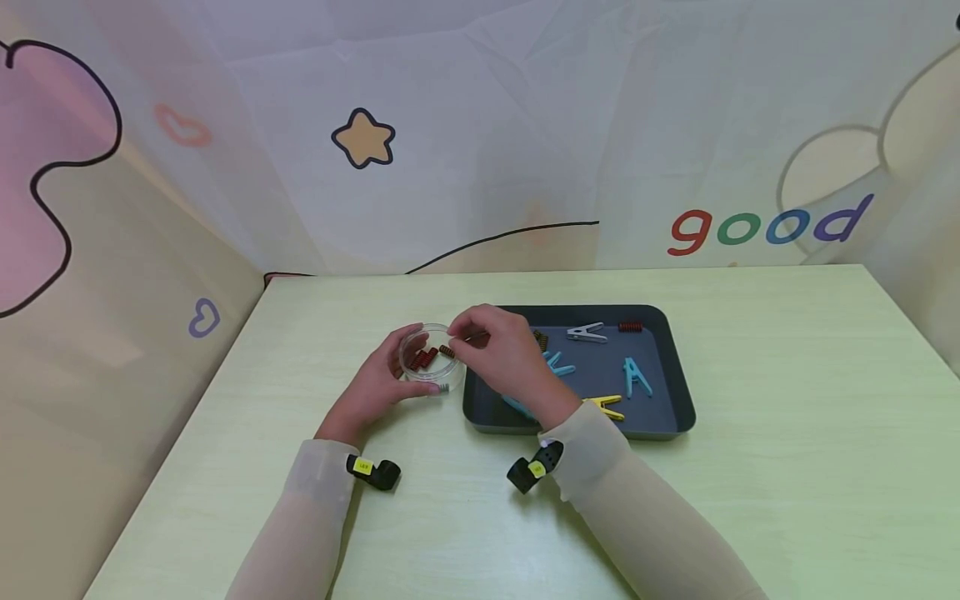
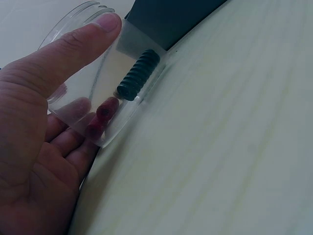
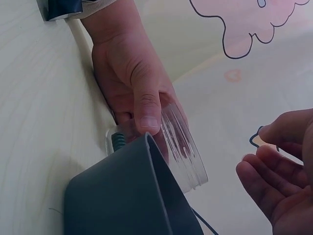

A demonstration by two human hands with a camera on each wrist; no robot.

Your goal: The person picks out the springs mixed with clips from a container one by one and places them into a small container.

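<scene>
My left hand (image 1: 378, 379) grips a clear round jar (image 2: 110, 54), its thumb along the near wall and its fingers around the far side. Inside lie red springs (image 1: 426, 359) and a dark green spring (image 2: 138, 75). The jar stands tilted in the left wrist view, with its threaded mouth uncovered. My right hand (image 1: 502, 354) hovers beside the jar's mouth, next to the tray. In the right wrist view its fingers (image 3: 274, 171) are loosely bent, and nothing shows between them and the thumb.
A dark grey tray (image 1: 678, 392) lies right of the jar. It holds a white clip (image 1: 587, 332), a yellow clip (image 1: 609, 407), several blue clips (image 1: 636, 377), a red spring (image 1: 630, 327) and a dark spring (image 1: 541, 339), partly behind the right hand. A printed cloth hangs behind the table.
</scene>
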